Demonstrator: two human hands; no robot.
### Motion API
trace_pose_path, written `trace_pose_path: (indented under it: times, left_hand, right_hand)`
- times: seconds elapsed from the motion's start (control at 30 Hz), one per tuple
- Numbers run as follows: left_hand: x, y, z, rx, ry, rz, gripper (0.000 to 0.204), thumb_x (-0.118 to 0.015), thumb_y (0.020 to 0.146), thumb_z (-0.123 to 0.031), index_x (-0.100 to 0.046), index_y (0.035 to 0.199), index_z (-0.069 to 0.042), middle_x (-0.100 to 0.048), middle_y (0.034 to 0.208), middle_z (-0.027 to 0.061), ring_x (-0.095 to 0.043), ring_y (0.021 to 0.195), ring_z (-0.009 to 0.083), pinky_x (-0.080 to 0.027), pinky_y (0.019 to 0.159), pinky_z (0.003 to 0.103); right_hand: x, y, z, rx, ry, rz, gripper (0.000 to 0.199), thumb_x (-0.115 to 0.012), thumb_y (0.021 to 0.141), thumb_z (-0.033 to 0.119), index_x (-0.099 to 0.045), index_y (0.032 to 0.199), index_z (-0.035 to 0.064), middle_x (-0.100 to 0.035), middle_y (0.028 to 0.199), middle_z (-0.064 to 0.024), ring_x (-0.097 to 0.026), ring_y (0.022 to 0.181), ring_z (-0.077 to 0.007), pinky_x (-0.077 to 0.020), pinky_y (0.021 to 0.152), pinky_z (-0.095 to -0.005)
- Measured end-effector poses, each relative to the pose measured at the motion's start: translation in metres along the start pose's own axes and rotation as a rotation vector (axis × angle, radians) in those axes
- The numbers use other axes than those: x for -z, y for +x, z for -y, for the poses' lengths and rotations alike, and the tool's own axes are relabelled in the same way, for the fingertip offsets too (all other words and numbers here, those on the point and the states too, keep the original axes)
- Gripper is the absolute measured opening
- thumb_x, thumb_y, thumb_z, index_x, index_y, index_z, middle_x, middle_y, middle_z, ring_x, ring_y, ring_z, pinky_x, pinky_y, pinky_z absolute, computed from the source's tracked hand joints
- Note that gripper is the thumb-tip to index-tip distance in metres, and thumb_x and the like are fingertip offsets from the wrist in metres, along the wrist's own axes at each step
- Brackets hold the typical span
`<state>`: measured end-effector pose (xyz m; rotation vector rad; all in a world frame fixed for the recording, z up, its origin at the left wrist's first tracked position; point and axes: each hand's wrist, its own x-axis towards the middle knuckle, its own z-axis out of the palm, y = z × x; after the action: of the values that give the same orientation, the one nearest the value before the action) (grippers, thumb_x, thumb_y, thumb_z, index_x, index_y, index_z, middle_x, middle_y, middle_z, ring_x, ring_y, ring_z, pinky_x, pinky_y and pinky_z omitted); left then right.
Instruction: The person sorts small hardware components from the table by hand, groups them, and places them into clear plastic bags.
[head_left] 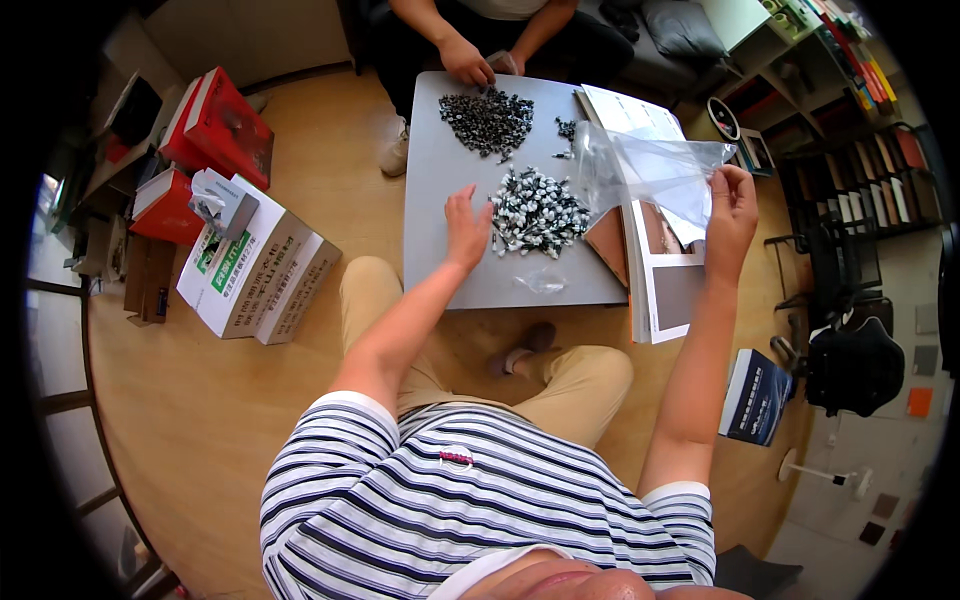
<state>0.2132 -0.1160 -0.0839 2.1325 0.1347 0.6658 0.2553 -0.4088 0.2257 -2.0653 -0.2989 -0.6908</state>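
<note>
My right hand (734,195) pinches one end of a clear plastic bag (640,170), which stretches leftward above an open book (668,270) at the table's right side. My left hand (467,228) is at the left edge of a heap of small white-and-black parts (540,212); its fingers are apart and nothing shows in them. The parts are too small to name. Beyond them lies a second heap of small dark parts (486,120). A crumpled piece of clear plastic (540,281) rests near the table's front edge.
Across the grey table (440,270), another person's hands (468,62) are at the far edge, by the dark heap. A white carton (255,265) and red boxes (228,125) stand on the left. A dark blue book (757,398) and a black chair (850,365) are at right.
</note>
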Motion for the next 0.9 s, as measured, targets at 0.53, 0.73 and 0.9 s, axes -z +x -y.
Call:
trace_pose_path:
  times: [0.53,0.73,0.9]
  left_hand:
    - [0.277,-0.016,-0.072,0.574,-0.844,0.05,0.043,-0.061,0.091,-0.005,-0.052,0.133,-0.007,-0.057,0.094,0.0003,-0.05,0.074,0.0059,-0.042,0.059,0.02]
    - [0.386,-0.06,-0.057,0.48,-0.591,-0.395,0.035,-0.057,0.093,-0.002,-0.056,0.128,-0.006,-0.053,0.088,-0.0032,-0.047,0.067,0.0032,-0.041,0.054,0.017]
    - [0.38,-0.097,-0.027,0.489,-0.45,-0.465,0.032,-0.055,0.093,0.0,-0.054,0.125,-0.002,-0.052,0.087,-0.0009,-0.05,0.069,0.0051,-0.052,0.061,0.021]
  right_hand:
    - [-0.097,-0.211,-0.048,-0.565,0.334,0.452,0.015,-0.061,0.096,0.016,-0.057,0.107,0.0056,-0.067,0.097,-0.0076,-0.069,0.091,-0.0255,-0.0556,0.083,-0.0371]
    - [-0.12,-0.255,-0.104,-0.17,-0.46,0.543,0.021,-0.068,0.082,0.009,-0.065,0.102,0.0062,-0.064,0.1,-0.0145,-0.064,0.089,-0.0344,-0.0517,0.08,-0.0429]
    - [-0.117,-0.18,-0.123,-0.087,-0.314,0.173,0.017,-0.068,0.083,0.009,-0.067,0.099,0.0082,-0.062,0.096,-0.0159,-0.064,0.086,-0.0355,-0.0506,0.078,-0.0451]
